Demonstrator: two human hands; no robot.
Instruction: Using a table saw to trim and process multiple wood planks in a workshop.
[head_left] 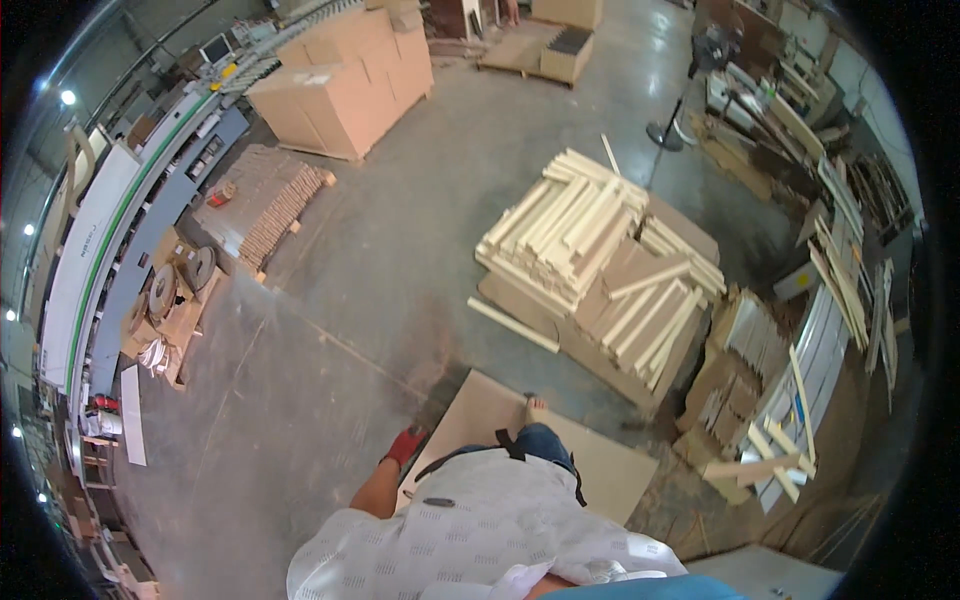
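Red glove fabric covers the person's left hand (405,446), which hangs low beside the left edge of a flat, tan, rectangular board (607,462). Whether its fingers touch or grip the board cannot be told; the right hand is out of view, so its state cannot be told either. The board lies low, directly in front of and around the person's legs, with toes (538,404) showing over it.

Ahead and to the right, a broad stack of pale yellow, straight-cut wooden strips (590,220) lies on brown sheets. As far as can be judged, the arranging is partial: the far left portion is packed in close rows, while nearer strips lie spaced or crosswise, and one loose, pale wooden strip (513,325) rests on the grey concrete floor (390,260). How much remains to be done with the tan board cannot be judged.

At far left, a long, white and grey machine with a green stripe (110,210) carries dark lettering on its side. The white, patterned shirt (430,540) repeats small printed marks, too fine to read. No label is discernible on the board.
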